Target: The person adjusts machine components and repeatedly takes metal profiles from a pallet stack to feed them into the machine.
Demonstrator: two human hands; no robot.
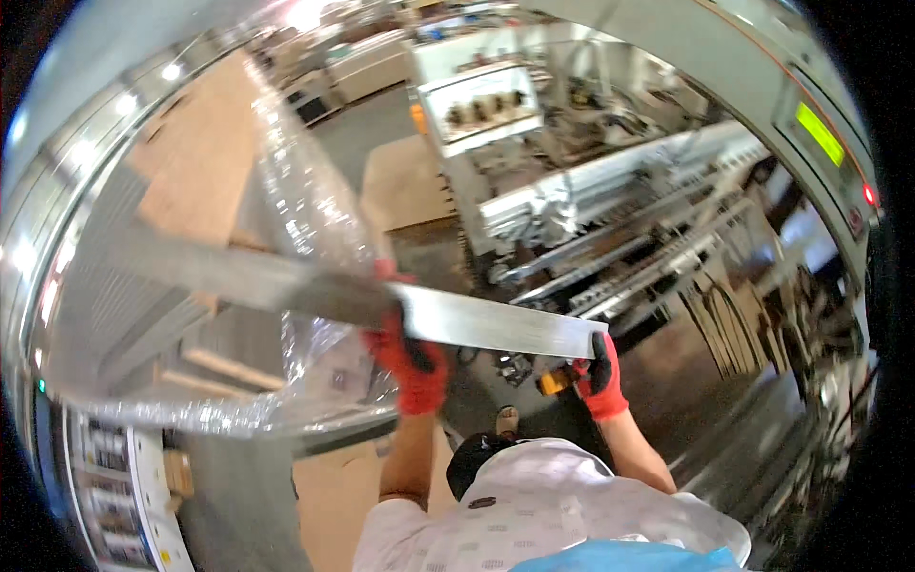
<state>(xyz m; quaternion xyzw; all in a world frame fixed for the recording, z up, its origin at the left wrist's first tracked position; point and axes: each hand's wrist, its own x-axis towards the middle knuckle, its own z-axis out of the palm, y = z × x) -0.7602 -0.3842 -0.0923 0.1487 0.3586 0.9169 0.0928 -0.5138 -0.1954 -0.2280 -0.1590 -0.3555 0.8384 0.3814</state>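
A person held a long, thin, silver-grey flat board (505, 321) in the air in front of the body. The left hand (412, 370), in a red and black glove, had its grip around the board some way along from its right end. The right hand (602, 377), in a glove of the same kind, had its grip closed on that end, close to the corner. The rest of the board reached out to the left, across the view of a big pile of flat grey boards (105, 286) with shiny clear plastic wrap (310, 214) around it. That far end was blurry, so I could not tell if it touched the pile.

A lot of the board stuck out past the left hand, with nothing seen holding it up. It could tip down on that side if the left grip was too loose. If the board turned too fast, the far end could snag the wrap and tear it. The right end was near a machine with long metal rails (658, 167), so a careless swing could bump and dent it. Smooth gloves on a smooth board could slip too, and the board could drop near the person's foot (507, 418).
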